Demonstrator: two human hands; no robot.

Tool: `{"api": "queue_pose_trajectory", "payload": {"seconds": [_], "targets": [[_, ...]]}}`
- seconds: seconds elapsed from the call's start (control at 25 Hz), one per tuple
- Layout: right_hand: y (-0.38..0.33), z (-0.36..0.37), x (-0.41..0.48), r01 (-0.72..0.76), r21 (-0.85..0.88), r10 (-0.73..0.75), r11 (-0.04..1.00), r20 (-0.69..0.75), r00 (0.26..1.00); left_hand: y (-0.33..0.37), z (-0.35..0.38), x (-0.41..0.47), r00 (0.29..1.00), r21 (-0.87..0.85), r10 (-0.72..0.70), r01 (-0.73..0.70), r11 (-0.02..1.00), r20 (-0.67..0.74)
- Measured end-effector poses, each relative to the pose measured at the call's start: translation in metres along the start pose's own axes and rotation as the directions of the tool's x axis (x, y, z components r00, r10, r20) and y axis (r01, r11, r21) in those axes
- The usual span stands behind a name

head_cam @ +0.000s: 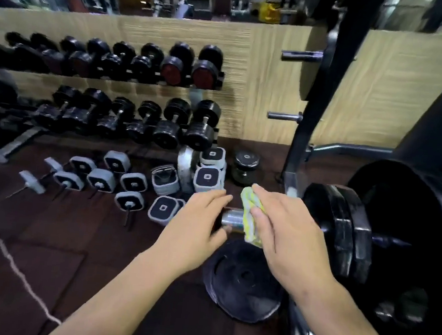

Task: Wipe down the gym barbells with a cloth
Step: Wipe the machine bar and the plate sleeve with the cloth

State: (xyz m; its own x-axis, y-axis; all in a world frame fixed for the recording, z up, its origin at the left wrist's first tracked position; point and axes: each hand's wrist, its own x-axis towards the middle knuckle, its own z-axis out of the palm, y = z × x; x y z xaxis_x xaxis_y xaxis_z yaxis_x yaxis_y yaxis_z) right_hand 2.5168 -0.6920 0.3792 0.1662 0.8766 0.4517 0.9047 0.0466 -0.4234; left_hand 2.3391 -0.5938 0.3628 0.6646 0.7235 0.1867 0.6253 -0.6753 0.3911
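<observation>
A barbell runs left to right at waist height; its bare chrome sleeve end [232, 218] pokes out between my hands. Black weight plates [342, 231] are loaded on it to the right. My right hand [286, 229] grips a yellow-and-white cloth [250, 218] wrapped round the sleeve, fingers curled over the top. My left hand [199, 224] is curled round the sleeve's tip, thumb below and fingers above. The bar under both hands is hidden.
A black plate [242, 281] lies flat on the dark floor below the sleeve. Grey square adjustable dumbbells [133, 183] are scattered on the floor left. A two-tier rack of black dumbbells [114, 91] lines the wall. A black rack upright [316, 103] with pegs stands behind.
</observation>
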Motion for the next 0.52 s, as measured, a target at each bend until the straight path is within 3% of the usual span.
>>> {"api": "queue_pose_trajectory", "payload": {"seconds": [0.16, 0.36, 0.52], "targets": [[-0.012, 0.038, 0.005, -0.104, -0.302, 0.122, 0.948, 0.042, 0.992, -0.027, 0.004, 0.010, 0.977, -0.136, 0.168, -0.150, 0.979, 0.134], [-0.017, 0.053, -0.006, -0.095, -0.404, 0.139, 0.910, 0.081, 0.987, -0.041, 0.006, 0.016, 0.955, -0.223, 0.261, -0.226, 0.948, 0.140], [-0.007, 0.035, -0.002, -0.351, -0.456, 0.357, 0.818, -0.075, 0.931, -0.050, 0.006, 0.019, 0.938, -0.240, 0.319, -0.282, 0.929, 0.136]]}}
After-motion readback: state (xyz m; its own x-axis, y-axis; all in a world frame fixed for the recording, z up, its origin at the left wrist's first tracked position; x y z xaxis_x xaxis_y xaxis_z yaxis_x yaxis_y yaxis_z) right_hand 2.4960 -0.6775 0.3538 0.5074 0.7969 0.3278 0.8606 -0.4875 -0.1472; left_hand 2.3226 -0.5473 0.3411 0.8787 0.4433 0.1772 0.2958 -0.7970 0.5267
